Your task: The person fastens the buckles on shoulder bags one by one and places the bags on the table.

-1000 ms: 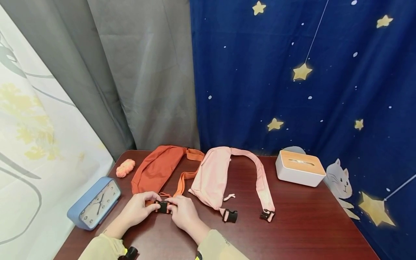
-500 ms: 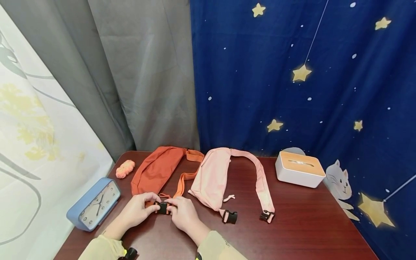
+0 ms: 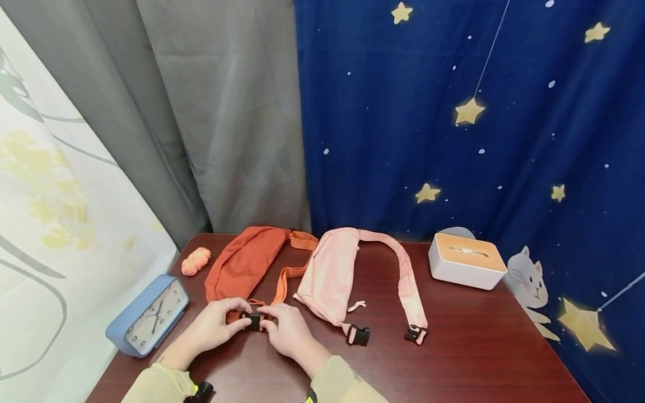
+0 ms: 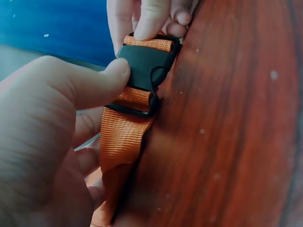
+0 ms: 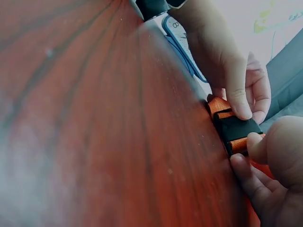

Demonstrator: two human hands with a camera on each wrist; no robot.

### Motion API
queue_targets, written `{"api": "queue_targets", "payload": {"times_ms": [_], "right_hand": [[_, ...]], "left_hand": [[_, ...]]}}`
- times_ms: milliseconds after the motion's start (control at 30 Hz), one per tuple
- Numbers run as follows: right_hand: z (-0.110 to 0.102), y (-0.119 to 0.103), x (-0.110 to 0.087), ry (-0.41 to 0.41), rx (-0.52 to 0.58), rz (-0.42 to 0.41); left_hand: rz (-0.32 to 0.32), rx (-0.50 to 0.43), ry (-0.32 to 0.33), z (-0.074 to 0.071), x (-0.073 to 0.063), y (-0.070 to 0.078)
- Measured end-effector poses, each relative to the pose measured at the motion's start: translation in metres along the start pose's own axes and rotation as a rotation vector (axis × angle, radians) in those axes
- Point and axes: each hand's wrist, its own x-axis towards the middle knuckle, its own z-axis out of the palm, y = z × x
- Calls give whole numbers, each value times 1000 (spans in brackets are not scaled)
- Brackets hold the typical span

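A black side-release buckle (image 3: 253, 322) on the strap of the rust-orange waist bag (image 3: 247, 264) is between both hands near the table's front left. Its two halves sit together, with orange webbing (image 4: 124, 137) threaded through each end. My left hand (image 3: 218, 323) pinches one end, thumb tip on the buckle's flat face in the left wrist view. My right hand (image 3: 289, 331) grips the opposite end, where its thumb presses near the webbing loop in the right wrist view. The fingers under the buckle are partly hidden.
Right of the orange bag lies a pink waist bag (image 3: 330, 274), its strap looped and its black buckle halves (image 3: 359, 336) apart. A blue clock (image 3: 148, 316) and a peach fluffy bundle (image 3: 195, 261) are at left. A tissue box (image 3: 466, 271) stands at back right.
Both hands stay at the buckle almost in place. The left thumb has slid slightly further onto the buckle's face. The bags have not moved.
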Motion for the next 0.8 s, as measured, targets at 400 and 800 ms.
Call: {"api": "queue_targets", "payload": {"times_ms": [400,800], "right_hand": [[-63,9,-19,-2,19,-121],[-175,91,-60,117,-47,-125]], "left_hand": [[142,64,108,12,16,40],[392,66,40,52,55,101]]}}
